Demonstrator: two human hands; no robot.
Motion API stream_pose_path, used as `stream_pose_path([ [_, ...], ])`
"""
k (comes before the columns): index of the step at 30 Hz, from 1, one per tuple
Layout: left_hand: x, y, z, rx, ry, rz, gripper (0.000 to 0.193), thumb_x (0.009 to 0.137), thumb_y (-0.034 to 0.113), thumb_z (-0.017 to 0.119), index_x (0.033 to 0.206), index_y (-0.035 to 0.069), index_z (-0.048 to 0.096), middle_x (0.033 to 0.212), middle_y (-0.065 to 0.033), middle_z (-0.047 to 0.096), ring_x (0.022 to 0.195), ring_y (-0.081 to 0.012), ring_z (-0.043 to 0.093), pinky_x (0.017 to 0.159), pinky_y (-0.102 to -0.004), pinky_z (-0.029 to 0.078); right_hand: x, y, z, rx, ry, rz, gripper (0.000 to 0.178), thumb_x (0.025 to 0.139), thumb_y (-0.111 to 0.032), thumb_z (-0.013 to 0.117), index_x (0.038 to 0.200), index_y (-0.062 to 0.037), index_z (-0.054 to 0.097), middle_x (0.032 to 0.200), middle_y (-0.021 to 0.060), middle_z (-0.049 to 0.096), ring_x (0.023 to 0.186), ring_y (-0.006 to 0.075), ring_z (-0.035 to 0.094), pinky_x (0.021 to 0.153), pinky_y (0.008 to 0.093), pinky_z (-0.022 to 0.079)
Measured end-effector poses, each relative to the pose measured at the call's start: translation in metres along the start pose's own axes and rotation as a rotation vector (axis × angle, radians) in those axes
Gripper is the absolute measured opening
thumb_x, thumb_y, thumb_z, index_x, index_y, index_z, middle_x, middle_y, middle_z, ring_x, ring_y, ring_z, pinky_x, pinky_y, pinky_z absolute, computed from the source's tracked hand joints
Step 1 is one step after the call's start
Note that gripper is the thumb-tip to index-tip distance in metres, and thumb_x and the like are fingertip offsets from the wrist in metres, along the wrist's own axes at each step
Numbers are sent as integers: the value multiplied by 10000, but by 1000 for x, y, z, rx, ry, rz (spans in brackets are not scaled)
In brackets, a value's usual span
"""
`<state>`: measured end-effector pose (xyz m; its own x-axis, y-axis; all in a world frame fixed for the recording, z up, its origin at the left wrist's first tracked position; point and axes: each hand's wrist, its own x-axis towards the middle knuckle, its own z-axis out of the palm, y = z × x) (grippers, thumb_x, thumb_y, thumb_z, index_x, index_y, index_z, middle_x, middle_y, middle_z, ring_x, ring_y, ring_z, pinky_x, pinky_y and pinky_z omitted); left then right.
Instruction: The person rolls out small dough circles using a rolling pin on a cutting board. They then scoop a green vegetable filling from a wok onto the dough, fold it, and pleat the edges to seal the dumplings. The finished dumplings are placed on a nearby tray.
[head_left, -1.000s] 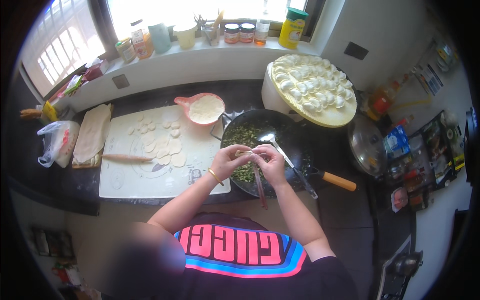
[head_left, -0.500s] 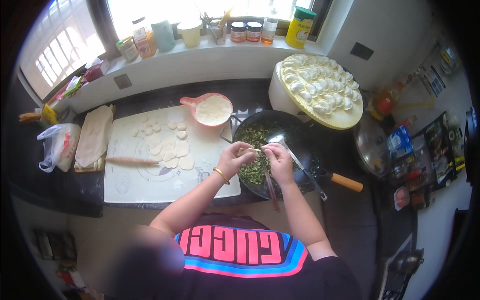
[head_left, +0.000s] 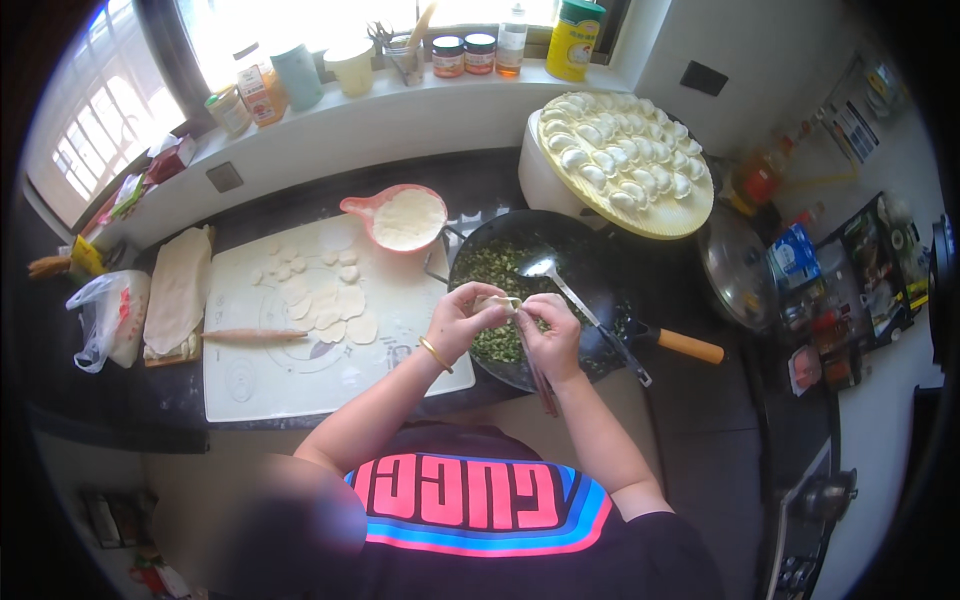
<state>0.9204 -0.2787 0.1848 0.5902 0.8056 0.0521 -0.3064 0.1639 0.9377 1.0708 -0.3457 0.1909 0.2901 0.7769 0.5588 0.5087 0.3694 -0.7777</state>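
Over the near side of a black wok [head_left: 600,300], both hands meet at one pale dumpling [head_left: 510,302]. My left hand [head_left: 463,318], with a gold bangle [head_left: 436,354] on the wrist, cups and pinches its folded dough. The fingers of my right hand [head_left: 552,332] are closed on its other edge. Chopped green filling [head_left: 497,345] lies in the wok, along with a metal spoon [head_left: 540,267] whose black handle crosses the rim. Brown chopsticks [head_left: 544,385] slant beneath my right hand; their upper part is hidden, and I cannot tell whether that hand touches them.
Left of the wok, a white mat [head_left: 240,385] bears dough rounds [head_left: 328,305], small dough pieces and a rolling pin [head_left: 255,335]. A pink bowl of flour [head_left: 408,220] stands behind. Finished dumplings fill a round yellow tray [head_left: 640,222] at back right. The wok's wooden handle [head_left: 690,345] points right.
My right hand has turned and moved slightly left and down, covering more of the chopsticks. The dough between my fingers shows more. The whole view has shifted a little.
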Motion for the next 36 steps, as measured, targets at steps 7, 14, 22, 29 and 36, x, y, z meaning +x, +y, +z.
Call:
stream_pose_path([
  [7, 8, -11, 24, 1, 39, -14, 270, 799, 66, 636, 1038, -17, 541, 971, -98, 599, 872, -159, 603, 771, -290, 525, 2, 10, -29, -15, -6, -45, 178, 651, -4, 705, 801, -13, 608, 844, 83, 568, 775, 216, 555, 670, 294, 455],
  [14, 16, -17, 48, -8, 56, 9, 259, 806, 58, 626, 1039, -18, 541, 964, -102, 604, 868, -170, 607, 775, -293, 526, 13, 17, -55, 45, -76, 49, 220, 635, -31, 725, 825, -38, 615, 877, 72, 557, 728, 191, 536, 651, 279, 449],
  [22, 25, -17, 70, -30, 76, -24, 293, 794, 90, 650, 1043, -17, 541, 972, -90, 609, 889, -152, 602, 782, -281, 510, 21, 31, -69, 96, -88, 7, 134, 721, 34, 649, 848, 6, 618, 797, 77, 595, 704, 153, 563, 635, 252, 454],
  [29, 29, -14, 95, -64, 89, -13, 294, 798, 90, 647, 1048, -22, 538, 978, -98, 613, 886, -153, 606, 782, -280, 508, 22, 40, -75, -73, 12, -75, 49, 767, 1, 618, 809, 12, 594, 797, 92, 591, 716, 163, 564, 635, 263, 452],
  [36, 31, -19, 98, -35, 110, 1, 280, 809, 75, 630, 1057, -16, 537, 983, -94, 599, 898, -154, 598, 799, -292, 516, 27, 31, -92, 119, -3, 32, 56, 768, -16, 626, 814, 9, 645, 795, 91, 600, 734, 172, 569, 638, 265, 453],
])
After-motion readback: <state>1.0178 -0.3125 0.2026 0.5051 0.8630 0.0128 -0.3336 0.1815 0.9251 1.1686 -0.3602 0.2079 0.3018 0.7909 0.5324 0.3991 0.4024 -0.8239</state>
